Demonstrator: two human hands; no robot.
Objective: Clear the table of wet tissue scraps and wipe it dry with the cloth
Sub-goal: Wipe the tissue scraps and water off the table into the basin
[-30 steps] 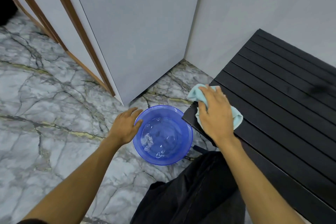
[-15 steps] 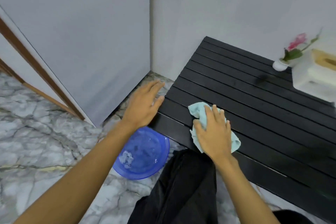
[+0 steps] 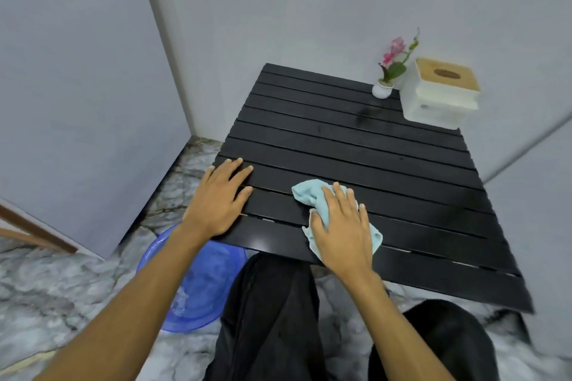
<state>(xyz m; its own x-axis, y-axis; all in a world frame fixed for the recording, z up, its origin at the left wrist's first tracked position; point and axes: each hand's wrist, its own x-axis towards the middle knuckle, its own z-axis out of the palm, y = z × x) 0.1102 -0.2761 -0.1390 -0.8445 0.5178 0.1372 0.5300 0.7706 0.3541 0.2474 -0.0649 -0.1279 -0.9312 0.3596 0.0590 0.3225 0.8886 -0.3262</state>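
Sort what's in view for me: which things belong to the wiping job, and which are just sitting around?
Part of the job:
- light blue cloth under the right hand
- black slatted table, left hand flat on it
- blue basin on the floor, something pale inside

Just sitting around:
- flower vase
- white tissue box

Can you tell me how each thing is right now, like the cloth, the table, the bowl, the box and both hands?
cloth: crumpled, pressed flat on the table under the right hand.
table: black slats, no scraps showing, a dull smear near the vase.
basin: on the floor, whitish bits inside.
tissue box: upright on the far corner.
vase: upright, holding a flower.
left hand: open, flat on the table edge.
right hand: spread, pressing the cloth.
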